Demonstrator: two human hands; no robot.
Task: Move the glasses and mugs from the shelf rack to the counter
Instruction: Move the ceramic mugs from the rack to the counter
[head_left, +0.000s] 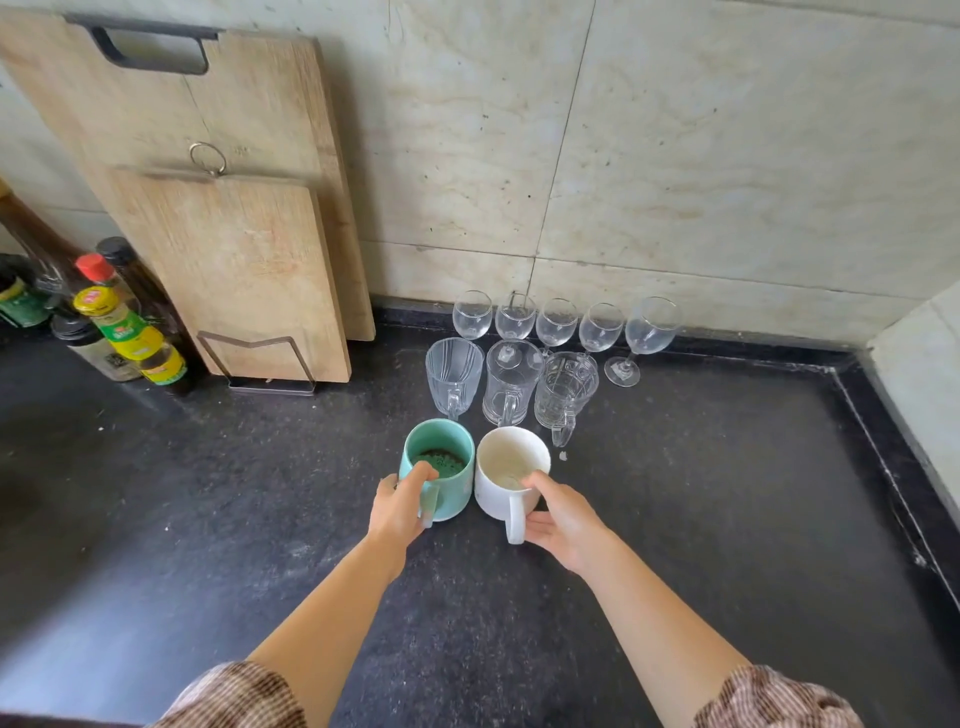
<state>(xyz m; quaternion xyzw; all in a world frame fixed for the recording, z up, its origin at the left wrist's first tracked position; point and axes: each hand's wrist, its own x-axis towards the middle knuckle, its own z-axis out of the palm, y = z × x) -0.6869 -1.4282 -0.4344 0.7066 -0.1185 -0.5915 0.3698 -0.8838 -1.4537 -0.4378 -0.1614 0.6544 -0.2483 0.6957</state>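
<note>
A person's two hands are holding a pair of ceramic mugs upright on a dark speckled surface (701, 493), directly in front of rows of glassware already standing there. The left hand (402, 506) is gripping the teal mug (460, 493) – one of its fingers (426, 470) is hooking over the near rim while the thumb is pressing the outer wall beside the handle. The right hand (563, 525) is clasping the white mug (493, 499) in much the same way, with one digit lying over the rim and the remaining fingers curling in beside the handle, which is pointing back toward the person. The two mugs are sitting side by side, their walls touching or very nearly so.

Just behind them three clear glass mugs (511, 379) are standing in a row, and behind those five wine glasses (557, 322) are lining up near the foot of the tiled wall (675, 156); the rightmost one is standing slightly forward of the others. To the left, a small cutting board (244, 270) is leaning in a wire rack (260, 364) against a larger cutting board (249, 104) – both are tilting back toward the wall. Condiment bottles (130, 332) are clustering at the far left edge. Brown checked sleeves (234, 696) are showing at the bottom of the view.
</note>
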